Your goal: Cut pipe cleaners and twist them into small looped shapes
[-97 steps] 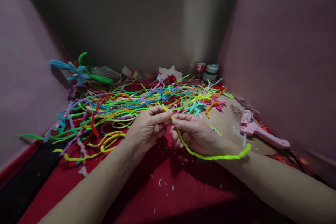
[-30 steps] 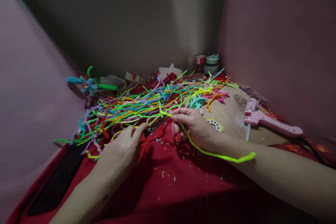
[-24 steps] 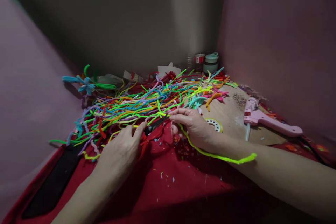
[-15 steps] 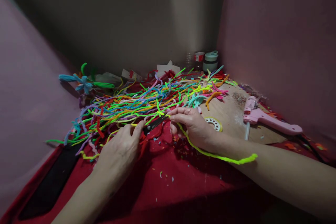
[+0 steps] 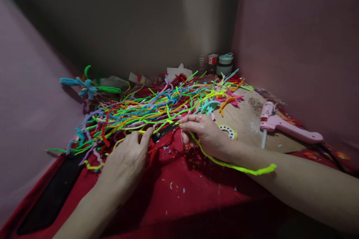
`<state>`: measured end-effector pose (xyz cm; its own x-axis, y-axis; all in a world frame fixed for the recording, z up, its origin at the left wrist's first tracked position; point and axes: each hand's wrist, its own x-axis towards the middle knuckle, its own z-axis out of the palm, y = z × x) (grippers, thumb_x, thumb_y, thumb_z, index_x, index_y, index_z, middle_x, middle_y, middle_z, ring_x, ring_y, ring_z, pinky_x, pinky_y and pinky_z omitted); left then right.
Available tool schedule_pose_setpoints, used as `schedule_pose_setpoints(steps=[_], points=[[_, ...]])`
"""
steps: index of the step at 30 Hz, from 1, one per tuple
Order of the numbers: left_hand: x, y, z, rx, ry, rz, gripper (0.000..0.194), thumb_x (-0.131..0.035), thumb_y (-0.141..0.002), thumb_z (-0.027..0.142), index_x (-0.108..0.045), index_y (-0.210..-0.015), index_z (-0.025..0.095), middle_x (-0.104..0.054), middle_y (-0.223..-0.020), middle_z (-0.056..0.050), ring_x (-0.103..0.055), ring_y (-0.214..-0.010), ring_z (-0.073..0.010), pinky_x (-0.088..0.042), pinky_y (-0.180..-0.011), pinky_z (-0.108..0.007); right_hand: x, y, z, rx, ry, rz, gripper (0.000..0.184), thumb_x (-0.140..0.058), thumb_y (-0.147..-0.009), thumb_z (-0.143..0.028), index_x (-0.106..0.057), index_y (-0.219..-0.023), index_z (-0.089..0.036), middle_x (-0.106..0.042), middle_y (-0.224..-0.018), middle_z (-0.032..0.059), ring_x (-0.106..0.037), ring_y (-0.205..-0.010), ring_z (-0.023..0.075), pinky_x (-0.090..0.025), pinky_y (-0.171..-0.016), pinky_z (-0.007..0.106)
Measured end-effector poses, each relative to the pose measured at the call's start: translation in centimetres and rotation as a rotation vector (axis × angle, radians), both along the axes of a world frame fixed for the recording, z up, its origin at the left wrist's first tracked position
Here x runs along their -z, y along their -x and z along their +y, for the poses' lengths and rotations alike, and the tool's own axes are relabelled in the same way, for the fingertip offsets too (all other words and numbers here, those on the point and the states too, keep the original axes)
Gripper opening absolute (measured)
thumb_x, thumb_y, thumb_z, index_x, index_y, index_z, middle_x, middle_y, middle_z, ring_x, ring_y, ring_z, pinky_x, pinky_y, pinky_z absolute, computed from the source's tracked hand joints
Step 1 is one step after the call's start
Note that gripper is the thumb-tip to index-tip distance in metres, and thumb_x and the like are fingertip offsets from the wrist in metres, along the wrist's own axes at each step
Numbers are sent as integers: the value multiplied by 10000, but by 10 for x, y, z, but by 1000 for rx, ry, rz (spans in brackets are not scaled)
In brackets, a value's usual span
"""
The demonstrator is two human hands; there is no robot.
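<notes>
Long, fuzzy neon-yellow pipe cleaner (image 5: 224, 164) is pinched by right hand (image 5: 206, 131); slim black metal scissors (image 5: 166, 130) are held in left hand (image 5: 127, 157). Likely light, bendy; best pinched near scissors.

No readable text; red label (image 5: 213, 59) too small
</notes>
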<state>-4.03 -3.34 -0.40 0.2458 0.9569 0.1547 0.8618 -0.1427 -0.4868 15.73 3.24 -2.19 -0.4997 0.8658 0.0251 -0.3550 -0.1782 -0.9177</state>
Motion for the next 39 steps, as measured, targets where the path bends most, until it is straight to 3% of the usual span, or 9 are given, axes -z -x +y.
schedule_pose_setpoints(steps=[11,19,25,29,34,39], points=[[1,1,1,58,-37,41,481,-403,-830,51,-478,-1303,106,-578,-889,-118,-585,-716,-228,-488,-608,-325,2,-2,1,-25,-25,-31,69,-511,-699,-174,-544,-640,-159,-529,-440,-45,-396,-344,66,-296,-355,192],[7,7,1,197,-94,6,492,-376,-807,10,-472,-1288,51,-621,-1080,-167,-598,-957,-268,-520,-765,-363,3,-2,2,-49,-31,-23,111,-506,-730,-178,-525,-621,-161,-524,-442,-44,-407,-354,61,-302,-366,189],[18,13,1,198,-55,-54,459,-352,-832,41,-491,-1268,81,-637,-1130,-150,-626,-957,-238,-540,-695,-308,2,-3,1,-56,-10,-50,102,-498,-729,-182,-520,-631,-164,-524,-442,-45,-407,-351,60,-291,-357,180],[29,17,3,227,13,-103,467,-323,-833,34,-470,-1276,45,-627,-1149,-170,-609,-1022,-232,-521,-826,-331,3,-2,1,-27,2,-73,86,-497,-716,-179,-525,-637,-164,-501,-423,-50,-380,-340,58,-237,-334,179],[31,13,5,190,79,-150,483,-301,-840,40,-428,-1306,42,-603,-1178,-183,-577,-1087,-230,-490,-905,-363,4,1,2,2,20,-79,89,-512,-699,-168,-509,-610,-169,-441,-383,-67,-314,-326,55,-180,-325,187],[19,-2,4,93,131,-133,482,-286,-841,51,-438,-1298,32,-622,-1131,-186,-604,-1032,-237,-534,-814,-342,4,2,2,21,49,-103,86,-532,-682,-165,-510,-599,-164,-447,-379,-69,-296,-313,45,-169,-320,180]])
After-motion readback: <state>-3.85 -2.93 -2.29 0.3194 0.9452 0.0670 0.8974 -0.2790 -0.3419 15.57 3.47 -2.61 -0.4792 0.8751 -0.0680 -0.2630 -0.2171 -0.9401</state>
